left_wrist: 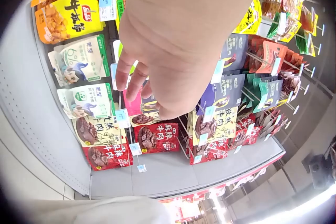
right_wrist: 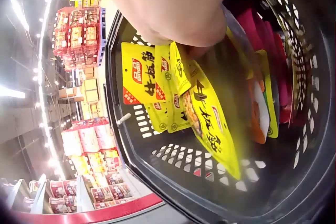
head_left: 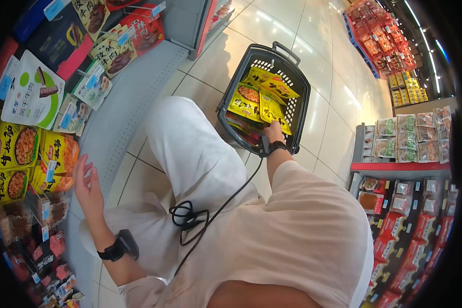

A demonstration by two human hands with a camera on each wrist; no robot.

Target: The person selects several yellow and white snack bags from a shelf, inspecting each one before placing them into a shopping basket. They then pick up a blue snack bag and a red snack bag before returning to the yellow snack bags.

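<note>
My right hand (head_left: 273,131) reaches into a black shopping basket (head_left: 299,120) on the floor, its curled fingers gripping the edge of a yellow snack packet (head_left: 272,107). Seen from the right wrist, the hand (right_wrist: 173,14) hides its own fingertips, and a yellow packet (right_wrist: 180,69) shows right below it. Other yellow packets (right_wrist: 210,121) lean and lie in the basket, with magenta and red ones (right_wrist: 265,50) deeper in. My left hand (head_left: 89,185), fingers relaxed and holding nothing, hovers beside yellow packets (head_left: 60,154) on the shelf; the left wrist view shows this hand (left_wrist: 163,61) before hanging packets.
At left, a grey shelf (head_left: 133,97) carries hanging snack packets, price tags and hooks. Another shelf (head_left: 400,167) with packets stands at right. Red goods (head_left: 382,38) are stacked farther back on the tiled floor (head_left: 323,92). A black cable (head_left: 220,205) runs from my right wrist across my lap.
</note>
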